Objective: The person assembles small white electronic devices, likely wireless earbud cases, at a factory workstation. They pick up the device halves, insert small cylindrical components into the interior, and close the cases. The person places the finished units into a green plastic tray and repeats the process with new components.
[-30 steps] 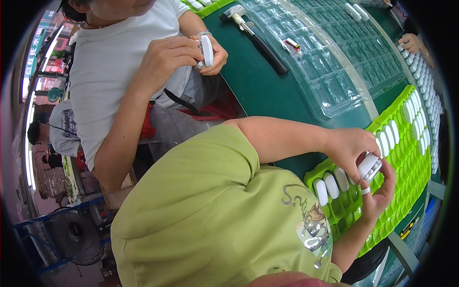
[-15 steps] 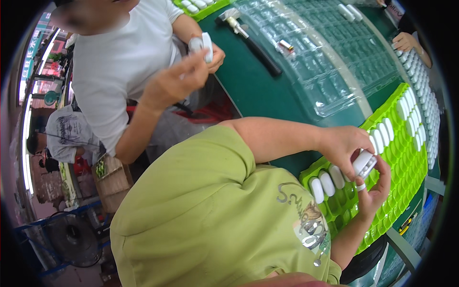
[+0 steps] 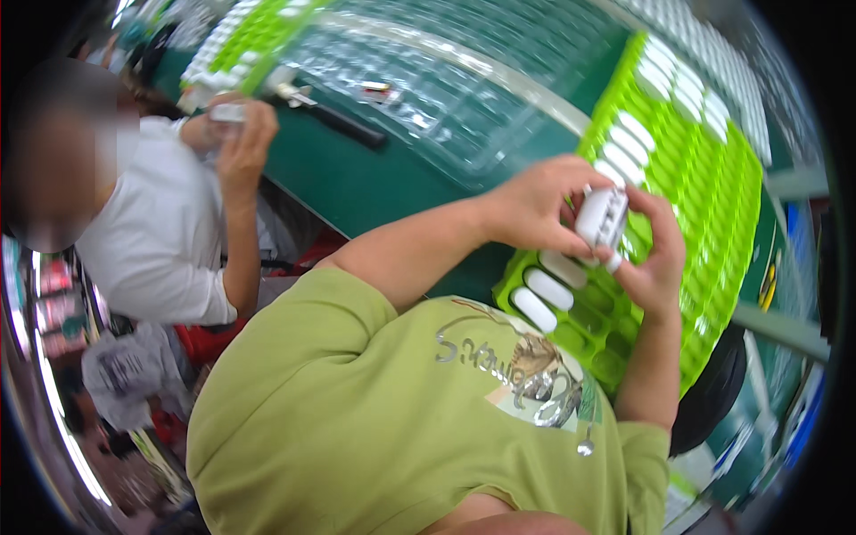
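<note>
A small white rounded case (image 3: 599,217), which looks like an earbud charging case, is held between both hands above the green tray. Small dark gaps show along the side facing my right hand. My left hand (image 3: 548,209) grips it from the left, thumb below and fingers curled over the top. My right hand (image 3: 655,254) pinches it from the right, with a white band (image 3: 613,261) around one digit. Under and around my hands lies the bright green moulded tray (image 3: 704,223). White oval cases (image 3: 548,290) sit in its near pockets, and more white cases (image 3: 629,134) lie farther up.
Clear plastic blister trays (image 3: 481,116) cover the green table (image 3: 325,192). A black-handled tool (image 3: 348,125) lies to their left. At left, a co-worker in a white shirt (image 3: 165,241) handles a small white piece (image 3: 227,113). Another green tray (image 3: 267,40) stands behind.
My view has turned, so the table and tray appear shifted left and up. The case stays in both my hands, tilted more upright. The co-worker's hands still hold a white piece.
</note>
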`<state>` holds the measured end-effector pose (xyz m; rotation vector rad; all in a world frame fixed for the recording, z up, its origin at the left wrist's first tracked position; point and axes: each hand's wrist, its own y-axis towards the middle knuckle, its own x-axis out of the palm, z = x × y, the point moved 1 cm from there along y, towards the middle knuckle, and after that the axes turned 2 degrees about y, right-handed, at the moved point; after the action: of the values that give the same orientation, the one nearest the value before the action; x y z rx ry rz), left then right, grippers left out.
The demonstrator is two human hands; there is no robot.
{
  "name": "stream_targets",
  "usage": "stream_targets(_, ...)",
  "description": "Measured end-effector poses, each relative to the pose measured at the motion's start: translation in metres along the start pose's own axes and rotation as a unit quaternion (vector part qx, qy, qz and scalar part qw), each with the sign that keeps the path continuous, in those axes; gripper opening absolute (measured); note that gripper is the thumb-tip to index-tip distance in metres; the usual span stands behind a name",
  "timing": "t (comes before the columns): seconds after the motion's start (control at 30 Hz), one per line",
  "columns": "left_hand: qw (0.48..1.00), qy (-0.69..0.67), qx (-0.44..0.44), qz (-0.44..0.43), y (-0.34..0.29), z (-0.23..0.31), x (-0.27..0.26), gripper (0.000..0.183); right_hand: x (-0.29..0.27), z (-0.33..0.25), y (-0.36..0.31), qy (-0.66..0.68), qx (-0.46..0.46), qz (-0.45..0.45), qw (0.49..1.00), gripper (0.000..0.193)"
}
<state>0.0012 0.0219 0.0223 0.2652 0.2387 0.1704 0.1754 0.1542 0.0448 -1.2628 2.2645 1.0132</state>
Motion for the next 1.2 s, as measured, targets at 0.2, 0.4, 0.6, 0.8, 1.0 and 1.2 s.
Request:
stream_targets(0.2, 1.0, -0.015, -0.003, -0.004, 0.0, -0.013, 0.0, 0.07, -0.002, -0.001, 0.009, -0.035, -0.069, 0.021, 0.997, 0.058)
stream_targets(0.4, 1.0, 0.003, 0.003, 0.0, -0.001, -0.007, 0.003, 0.069, -0.01, -0.002, 0.003, -0.04, -0.042, -0.008, 0.998, 0.063)
stream_targets(0.6, 0.998, 0.018, 0.057, 0.01, -0.002, -0.007, 0.003, 0.068, -0.014, -0.016, 0.005, -0.027, -0.027, -0.028, 0.999, 0.063)
stream_targets(0.8, 0.999, -0.029, 0.042, -0.007, -0.003, -0.011, 0.004, 0.071, -0.013, -0.018, 0.005, -0.033, -0.045, -0.03, 0.998, 0.063)
stream_targets(1.0, 0.998, -0.06, 0.007, -0.015, -0.003, -0.01, 0.007, 0.07, -0.013, -0.014, 0.004, 0.011, -0.052, -0.02, 0.998, 0.062)
stream_targets(1.2, 0.994, -0.104, 0.024, -0.03, -0.002, -0.008, 0.005, 0.067, -0.016, -0.016, 0.01, 0.075, -0.086, 0.001, 0.993, 0.051)
